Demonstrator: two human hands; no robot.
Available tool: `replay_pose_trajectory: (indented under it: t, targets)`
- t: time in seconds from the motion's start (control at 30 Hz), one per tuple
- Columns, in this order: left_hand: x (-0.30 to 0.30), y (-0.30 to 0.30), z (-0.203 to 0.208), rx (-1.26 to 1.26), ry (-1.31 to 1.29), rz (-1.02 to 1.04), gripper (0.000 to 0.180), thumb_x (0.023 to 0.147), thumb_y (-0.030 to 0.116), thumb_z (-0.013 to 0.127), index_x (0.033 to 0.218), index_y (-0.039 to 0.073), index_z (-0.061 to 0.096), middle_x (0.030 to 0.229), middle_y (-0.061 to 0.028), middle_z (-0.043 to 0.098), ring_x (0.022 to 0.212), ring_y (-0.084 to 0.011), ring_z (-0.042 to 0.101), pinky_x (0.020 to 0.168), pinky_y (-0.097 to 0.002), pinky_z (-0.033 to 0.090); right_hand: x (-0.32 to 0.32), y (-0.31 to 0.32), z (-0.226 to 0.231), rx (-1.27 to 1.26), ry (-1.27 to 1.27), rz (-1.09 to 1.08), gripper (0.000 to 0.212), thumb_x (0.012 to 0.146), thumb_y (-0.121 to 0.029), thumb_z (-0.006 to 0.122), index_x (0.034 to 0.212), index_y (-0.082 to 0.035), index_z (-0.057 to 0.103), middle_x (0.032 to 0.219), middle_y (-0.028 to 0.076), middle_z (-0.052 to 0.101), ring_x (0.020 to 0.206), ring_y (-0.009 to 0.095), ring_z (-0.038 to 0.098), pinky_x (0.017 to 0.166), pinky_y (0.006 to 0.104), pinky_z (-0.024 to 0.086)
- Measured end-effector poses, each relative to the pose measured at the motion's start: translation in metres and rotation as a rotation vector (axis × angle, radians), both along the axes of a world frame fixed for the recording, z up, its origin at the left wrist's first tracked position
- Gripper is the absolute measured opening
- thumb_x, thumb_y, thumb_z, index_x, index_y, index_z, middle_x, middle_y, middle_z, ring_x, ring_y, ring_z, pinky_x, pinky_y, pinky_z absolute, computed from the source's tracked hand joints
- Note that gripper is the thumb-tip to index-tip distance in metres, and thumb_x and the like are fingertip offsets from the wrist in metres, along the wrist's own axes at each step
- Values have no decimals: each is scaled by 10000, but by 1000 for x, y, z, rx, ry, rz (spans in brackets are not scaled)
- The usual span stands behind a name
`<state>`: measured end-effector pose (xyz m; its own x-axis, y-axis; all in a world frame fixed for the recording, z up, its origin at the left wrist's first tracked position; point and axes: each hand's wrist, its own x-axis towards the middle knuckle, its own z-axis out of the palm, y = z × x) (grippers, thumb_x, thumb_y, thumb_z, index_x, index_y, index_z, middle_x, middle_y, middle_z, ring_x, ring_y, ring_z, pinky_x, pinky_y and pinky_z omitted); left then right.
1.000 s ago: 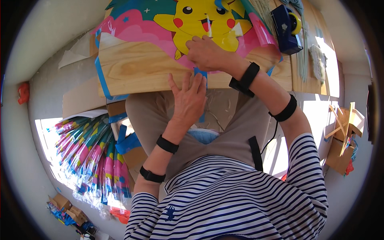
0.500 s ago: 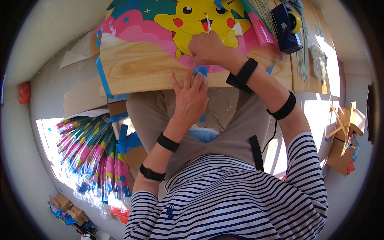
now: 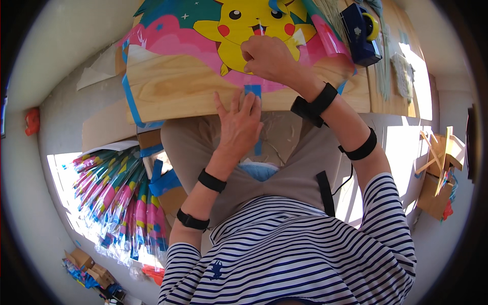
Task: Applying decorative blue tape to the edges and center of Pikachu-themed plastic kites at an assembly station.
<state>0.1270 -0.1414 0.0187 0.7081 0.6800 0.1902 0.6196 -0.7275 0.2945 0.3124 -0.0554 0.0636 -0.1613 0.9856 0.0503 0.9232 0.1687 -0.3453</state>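
Lying flat on the edge of the wooden table [image 3: 168,91], the left hand [image 3: 239,127] is in the middle of the frame, its fingers a little spread, wide rather than gathered. Its fingertips press at a blue strip [image 3: 252,90], which shows just above the fingers and again below the table edge. The right hand [image 3: 269,61] is in the upper middle of the frame, over the lower part of the printed sheet [image 3: 173,40]. Its fingers are curled inward and narrow; I cannot tell whether something is pinched between them. The sheet occupies the top of the frame; it is glossy, pink and green, with a yellow cartoon figure [image 3: 244,53]. To the upper right stands a dark blue tape dispenser [image 3: 353,38] with a yellow roll [image 3: 372,26], and near it lie thin pale sticks [image 3: 385,76]. At the left of the frame, many colourful wrapped pieces [image 3: 122,193] are spread like a fan. Both forearms wear black bands [image 3: 212,180].
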Motion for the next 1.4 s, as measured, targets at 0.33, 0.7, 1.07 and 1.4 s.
replay_pose_trajectory:
  t: [0.33, 0.7, 1.07, 1.4]
  targets:
    - [-1, 0, 1, -15, -16, -4, 640, 677, 199, 814, 1260, 48, 600, 1309, -88, 496, 1328, -335, 414, 1087, -741, 167, -12, 7, -48, 4, -44, -225, 183, 643, -231, 771, 725, -92, 685, 749, 100, 690, 767, 317, 683, 638, 441, 524]
    - [0, -2, -1, 7, 32, 8, 578, 722, 194, 769, 1262, 58, 613, 1321, -77, 518, 1343, -303, 419, 1104, -714, 169, 46, -33, -23, 481, 241, -477, 200, 733, -236, 778, 821, -79, 691, 791, 86, 672, 772, 296, 667, 663, 416, 506]
    - [7, -3, 8, 6, 108, -25, 605, 723, 219, 795, 1277, 73, 598, 1324, -79, 507, 1340, -315, 416, 1104, -711, 183, 299, -121, 23, 144, 1032, -1050, 375, 854, -327, 739, 986, 18, 675, 898, 98, 648, 722, 189, 626, 612, 343, 532]
    - [9, -6, 9, -10, 154, -24, 603, 743, 208, 791, 1295, 67, 594, 1356, -91, 492, 1333, -321, 418, 1106, -701, 192, 301, -145, 6, 280, 1337, -919, 267, 850, -163, 728, 961, 64, 639, 889, 131, 665, 759, 248, 684, 688, 367, 556]
